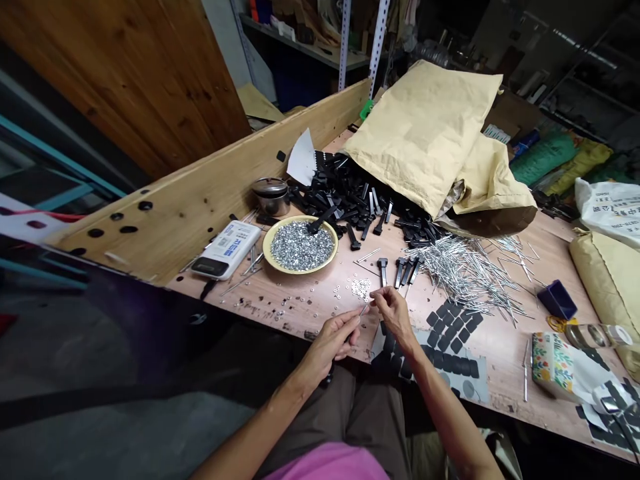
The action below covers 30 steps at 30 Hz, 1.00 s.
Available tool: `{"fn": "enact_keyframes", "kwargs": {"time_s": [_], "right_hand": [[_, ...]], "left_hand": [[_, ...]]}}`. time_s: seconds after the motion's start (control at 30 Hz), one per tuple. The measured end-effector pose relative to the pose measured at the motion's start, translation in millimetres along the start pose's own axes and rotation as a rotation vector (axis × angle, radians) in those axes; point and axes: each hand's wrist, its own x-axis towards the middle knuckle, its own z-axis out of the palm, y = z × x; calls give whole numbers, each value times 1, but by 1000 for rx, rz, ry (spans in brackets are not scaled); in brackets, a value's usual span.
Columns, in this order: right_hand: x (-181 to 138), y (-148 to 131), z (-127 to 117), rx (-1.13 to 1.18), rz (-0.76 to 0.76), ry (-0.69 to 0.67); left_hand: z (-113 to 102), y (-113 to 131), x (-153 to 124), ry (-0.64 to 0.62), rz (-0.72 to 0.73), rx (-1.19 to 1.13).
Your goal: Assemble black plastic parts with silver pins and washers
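Pink shirt (327, 465), hands (336, 339) (394, 313) close together, metal rod (363, 309) between them

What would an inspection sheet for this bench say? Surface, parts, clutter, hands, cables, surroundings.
Surface: wood-look tabletop, dark-specked near the front edge; small metal rings lie loose.
Job's things: yellow bowl heaped with tiny metal pieces; piles of black parts and metal rods.
Clutter: white device, floral box, small blue container.
Hands: left hand holds a slim metal piece; right hand has fingertips by its end, grip too small to tell.
Cables: dark cord at lower right; its connection unclear.
Surroundings: wooden board along the left side; paper sack behind the piles; shelf beyond.
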Motion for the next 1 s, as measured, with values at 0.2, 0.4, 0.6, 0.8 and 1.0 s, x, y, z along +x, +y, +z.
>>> {"fn": "enact_keyframes", "kwargs": {"time_s": [0.2, 0.4, 0.6, 0.8, 1.0], "right_hand": [[-21, -12, 4, 393, 25, 118], [-31, -10, 3, 411, -99, 121], [-39, -2, -5, 90, -402, 178], [-43, 1, -11, -262, -692, 199], [-41, -6, -25, -27, -297, 21]], "left_hand": [[9, -1, -2, -39, 18, 15], [12, 0, -5, -44, 47, 27], [14, -7, -5, -31, 48, 80], [17, -21, -2, 198, 499, 435], [12, -17, -6, 99, 476, 448]]}}
